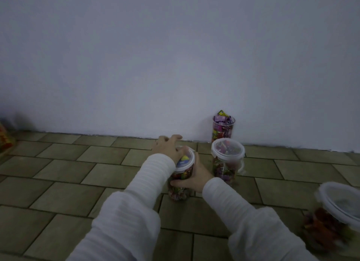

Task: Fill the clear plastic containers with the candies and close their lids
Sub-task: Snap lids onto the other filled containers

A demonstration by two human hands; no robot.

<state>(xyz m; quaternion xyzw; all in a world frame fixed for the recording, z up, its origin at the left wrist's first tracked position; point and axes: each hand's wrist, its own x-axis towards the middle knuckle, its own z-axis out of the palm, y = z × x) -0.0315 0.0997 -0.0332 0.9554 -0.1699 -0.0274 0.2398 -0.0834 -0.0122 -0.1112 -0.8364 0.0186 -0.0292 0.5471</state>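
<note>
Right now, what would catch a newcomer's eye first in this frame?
Two white-sleeved arms meet at centre: the right hand grips a candy-filled container while the left hand rests on its lid. Against the wall stands an open container, heaped with candies.

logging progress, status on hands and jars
Left hand on lid, right hand grips jar. Jar by wall still lidless. Nothing in way.

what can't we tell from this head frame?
- Held container: the left hand covers its lid, so whether it is latched is hidden; the right hand hides part of its wall.
- Near-right container: blurred, cut by the right edge.
- Red-and-yellow item: cut by the left edge, unidentifiable.
- Back container: candy labels too small.
</note>
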